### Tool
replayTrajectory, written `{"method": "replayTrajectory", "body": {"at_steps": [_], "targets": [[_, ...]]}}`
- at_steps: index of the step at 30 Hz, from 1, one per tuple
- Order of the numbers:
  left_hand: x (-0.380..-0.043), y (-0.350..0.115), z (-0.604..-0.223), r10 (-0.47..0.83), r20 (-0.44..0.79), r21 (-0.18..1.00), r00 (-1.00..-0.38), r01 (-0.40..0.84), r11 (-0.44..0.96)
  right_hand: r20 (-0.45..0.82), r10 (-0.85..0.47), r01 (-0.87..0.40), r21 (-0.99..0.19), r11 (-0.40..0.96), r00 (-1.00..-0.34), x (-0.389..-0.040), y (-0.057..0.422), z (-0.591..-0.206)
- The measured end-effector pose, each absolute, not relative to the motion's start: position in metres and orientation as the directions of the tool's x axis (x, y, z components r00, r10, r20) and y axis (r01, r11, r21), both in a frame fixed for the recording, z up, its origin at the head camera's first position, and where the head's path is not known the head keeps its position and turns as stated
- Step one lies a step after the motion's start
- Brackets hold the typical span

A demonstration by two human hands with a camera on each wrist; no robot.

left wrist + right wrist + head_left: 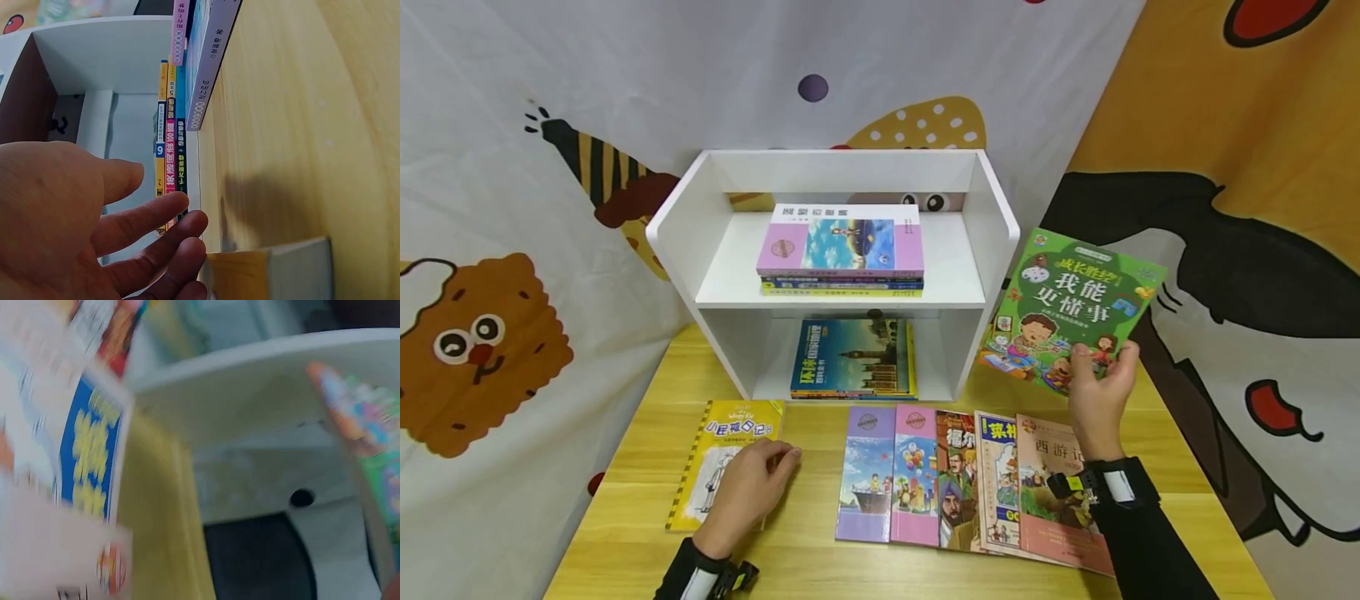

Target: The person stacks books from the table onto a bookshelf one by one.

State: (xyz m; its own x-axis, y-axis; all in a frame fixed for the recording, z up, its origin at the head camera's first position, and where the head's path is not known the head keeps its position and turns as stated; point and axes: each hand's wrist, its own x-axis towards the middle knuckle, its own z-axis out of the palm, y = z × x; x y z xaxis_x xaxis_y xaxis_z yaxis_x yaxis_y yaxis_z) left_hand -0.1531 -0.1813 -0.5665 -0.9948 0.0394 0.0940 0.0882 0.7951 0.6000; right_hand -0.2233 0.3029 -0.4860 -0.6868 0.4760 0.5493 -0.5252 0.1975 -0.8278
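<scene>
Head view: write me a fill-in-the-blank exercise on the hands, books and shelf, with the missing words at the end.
1. The held book, in the right hand, has a mainly ____ cover.
2. The left hand is nearest to a book whose cover is mainly ____.
3. The white shelf holds books on ____ levels.

Missing words: green; yellow; two.

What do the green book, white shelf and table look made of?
Green book: likely paper and card, smooth, judging by its printed picture. White shelf: perhaps laminated or painted board, matte-looking, plain and flat-sided. Table: wood or wood-look laminate, fairly smooth, showing yellowish grain.
</scene>
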Motion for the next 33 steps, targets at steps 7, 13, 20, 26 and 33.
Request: {"method": "replayTrajectory", "body": {"at_steps": [7, 13, 20, 26, 33], "targets": [[-0.155, -0.177, -0.564, 0.057, 0.135, 0.589, -0.989, 0.127, 0.798, 0.675, 0.466, -0.793, -0.601, -0.103, -0.572, -0.191, 0.281, -0.461], [-0.159, -0.170, -0.553, 0.088, 0.239, 0.596, -0.967, 0.218, 0.773, 0.766, 0.199, -0.782, -0.623, -0.003, -0.611, -0.176, 0.259, -0.457], [-0.160, -0.158, -0.527, 0.111, 0.409, 0.660, -0.906, 0.378, 0.650, 0.676, -0.260, -0.725, -0.637, 0.264, -0.689, -0.174, 0.237, -0.465], [-0.157, -0.149, -0.509, 0.173, 0.487, 0.663, -0.856, 0.491, 0.565, 0.532, -0.494, -0.725, -0.531, 0.439, -0.688, -0.177, 0.215, -0.467], [-0.153, -0.134, -0.498, 0.251, 0.501, 0.675, -0.828, 0.555, 0.486, 0.367, -0.581, -0.658, -0.616, 0.434, -0.727, -0.174, 0.187, -0.453]]}}
